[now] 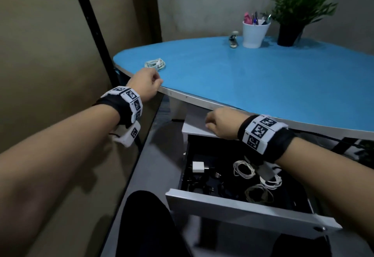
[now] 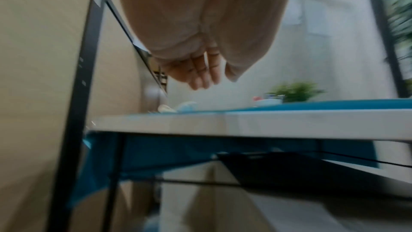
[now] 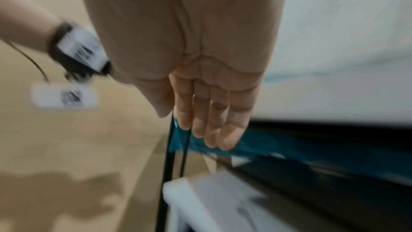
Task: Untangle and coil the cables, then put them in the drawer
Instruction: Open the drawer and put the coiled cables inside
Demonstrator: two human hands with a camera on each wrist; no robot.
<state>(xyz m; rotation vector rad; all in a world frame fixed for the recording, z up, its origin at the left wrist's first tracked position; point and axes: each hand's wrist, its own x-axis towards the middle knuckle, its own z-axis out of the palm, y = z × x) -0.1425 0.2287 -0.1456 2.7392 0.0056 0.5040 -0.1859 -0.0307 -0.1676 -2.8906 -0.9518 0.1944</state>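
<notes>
A coiled white cable (image 1: 155,64) lies near the left front edge of the blue table (image 1: 263,78). My left hand (image 1: 148,81) hovers just in front of it at the table edge, fingers (image 2: 201,75) loosely curled, holding nothing. The white drawer (image 1: 242,213) stands pulled out below the table. Inside it lie three coiled cables (image 1: 243,168) (image 1: 271,181) (image 1: 258,194). My right hand (image 1: 215,121) is over the cabinet top behind the drawer, under the table edge; its fingers (image 3: 211,121) hang relaxed and empty.
A white charger block (image 1: 198,166) and dark small items lie in the drawer's left part. A white pen cup (image 1: 255,33), a potted plant (image 1: 291,19) and a small figurine (image 1: 233,39) stand at the table's back. A black metal post (image 1: 91,25) rises at the left.
</notes>
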